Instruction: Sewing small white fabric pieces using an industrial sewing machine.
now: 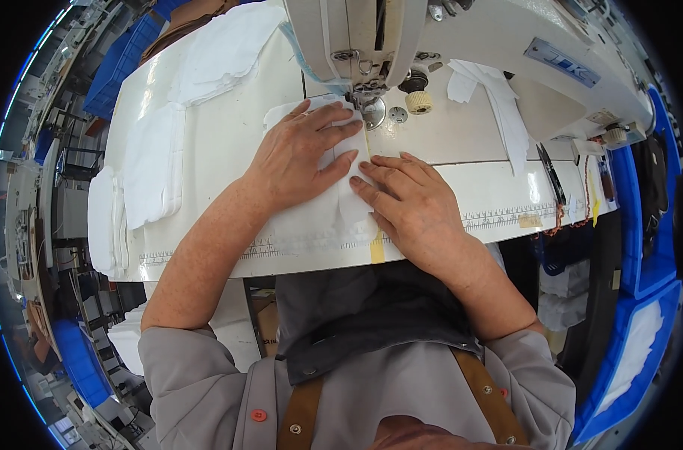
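Observation:
A white fabric piece (311,223) lies flat on the sewing machine table, its far end at the presser foot (364,94). My left hand (300,148) rests palm down on this fabric, fingers spread and pointing toward the foot. To the right, my right hand (415,201) has its fingers stretched out, with the fingertips touching the fabric's right edge. Neither hand grips anything that I can see. The part of the fabric beneath my left palm is hidden.
White fabric stacks (154,165) lie at the left of the table. Fabric strips (499,101) sit under the machine arm (521,37). Black thread snips (551,174) lie near a printed ruler strip (506,216). Blue bins (632,345) stand at the right.

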A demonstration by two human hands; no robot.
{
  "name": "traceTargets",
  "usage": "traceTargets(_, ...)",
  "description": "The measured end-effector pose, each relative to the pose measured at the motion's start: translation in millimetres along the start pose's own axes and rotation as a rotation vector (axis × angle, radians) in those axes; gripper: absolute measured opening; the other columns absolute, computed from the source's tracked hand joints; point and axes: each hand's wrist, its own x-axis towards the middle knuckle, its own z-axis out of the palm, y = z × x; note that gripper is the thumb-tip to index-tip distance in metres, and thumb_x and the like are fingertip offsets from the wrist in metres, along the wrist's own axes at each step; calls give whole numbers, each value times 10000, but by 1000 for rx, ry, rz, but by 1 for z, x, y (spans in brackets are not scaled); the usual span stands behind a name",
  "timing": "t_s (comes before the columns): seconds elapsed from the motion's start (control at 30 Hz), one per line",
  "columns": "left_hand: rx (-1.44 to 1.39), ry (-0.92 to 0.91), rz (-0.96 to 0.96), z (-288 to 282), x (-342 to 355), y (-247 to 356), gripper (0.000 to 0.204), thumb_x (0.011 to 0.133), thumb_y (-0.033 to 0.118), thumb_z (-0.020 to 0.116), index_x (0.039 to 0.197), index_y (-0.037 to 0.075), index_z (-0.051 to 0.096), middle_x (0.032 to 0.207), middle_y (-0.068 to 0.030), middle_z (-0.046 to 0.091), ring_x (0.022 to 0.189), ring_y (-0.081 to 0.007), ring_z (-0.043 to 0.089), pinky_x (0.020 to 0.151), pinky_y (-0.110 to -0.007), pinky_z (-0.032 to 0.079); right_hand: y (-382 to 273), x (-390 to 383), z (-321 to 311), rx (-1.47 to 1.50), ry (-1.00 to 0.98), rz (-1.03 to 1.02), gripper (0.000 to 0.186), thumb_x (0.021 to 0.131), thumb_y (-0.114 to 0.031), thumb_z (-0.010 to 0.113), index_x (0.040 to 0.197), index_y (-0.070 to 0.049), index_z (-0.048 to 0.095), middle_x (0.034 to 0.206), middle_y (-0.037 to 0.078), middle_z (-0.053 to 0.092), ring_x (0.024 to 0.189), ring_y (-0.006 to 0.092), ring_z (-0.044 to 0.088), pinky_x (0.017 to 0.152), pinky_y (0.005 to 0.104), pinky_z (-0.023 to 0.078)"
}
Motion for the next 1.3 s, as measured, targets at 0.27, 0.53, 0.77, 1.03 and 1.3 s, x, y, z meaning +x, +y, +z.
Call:
traceTargets(0.27,-105,10,-51,-13,-37,66,371,729,68,850,1080,81,731,1089,-77,752,979,-275,735,851,-397,581,0,-7,-7,166,-2,69,324,884,-160,741,1170,-16,693,1346,148,647,1280,317,594,1154,510,418)
traceTargets(0.53,-168,162,-27,1,-43,67,241,743,34,835,954,126,763,975,-7,748,883,-193,706,775,-342,512,-10,-38,-22,185,5,-40,397,785,-208,816,1147,-79,712,1050,66,614,1002,285,606,1000,454,479)
traceTargets(0.77,-44,109,46,5,-43,73,307,683,58,844,964,150,762,985,21,725,886,-173,692,813,-347,469,-9,-46,-13,158,11,-33,422,783,-299,816,1170,-141,757,938,30,569,908,248,583,979,449,479)
traceTargets(1.03,48,55,84,4,-45,74,331,676,67,837,990,130,753,1028,26,713,909,-161,693,867,-357,498,-8,-42,-15,174,21,-60,349,755,-229,834,1066,-89,763,951,40,586,935,244,585,886,401,473)
traceTargets(1.3,23,-31,123,-12,-42,79,306,703,98,811,1006,103,764,1070,-27,729,936,-174,708,880,-374,522,0,-29,-24,207,21,-38,263,797,-187,804,1021,-80,719,1050,29,641,971,227,601,846,378,469)
